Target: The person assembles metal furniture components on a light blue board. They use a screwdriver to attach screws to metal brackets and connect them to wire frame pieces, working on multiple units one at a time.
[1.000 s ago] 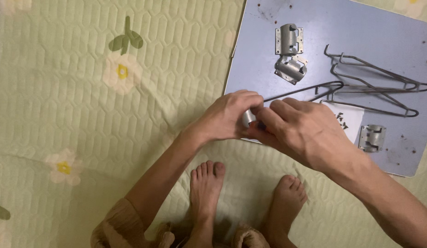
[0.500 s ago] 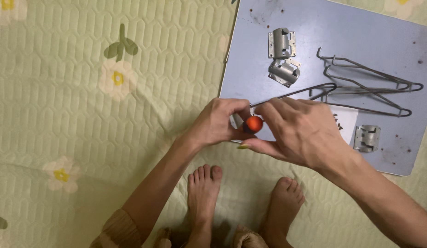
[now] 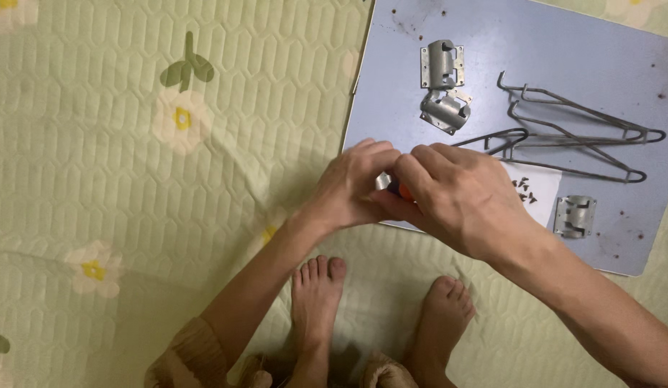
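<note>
Head view: left hand (image 3: 352, 185) and right hand (image 3: 460, 197) both pinch a small orange-and-metal piece (image 3: 391, 185); it could slip onto the quilted mat (image 3: 133, 215).

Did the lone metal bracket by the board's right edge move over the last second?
No. The lone bracket sits in the same spot on the blue board, just right of the white paper with screws; only the camera shifted slightly.

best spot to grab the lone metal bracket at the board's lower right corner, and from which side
Pinch the lone bracket across its two flat side flanges, coming straight down from above. It lies flat on the blue board with its raised middle hump facing up, apart from the wire legs and the screws.
</note>
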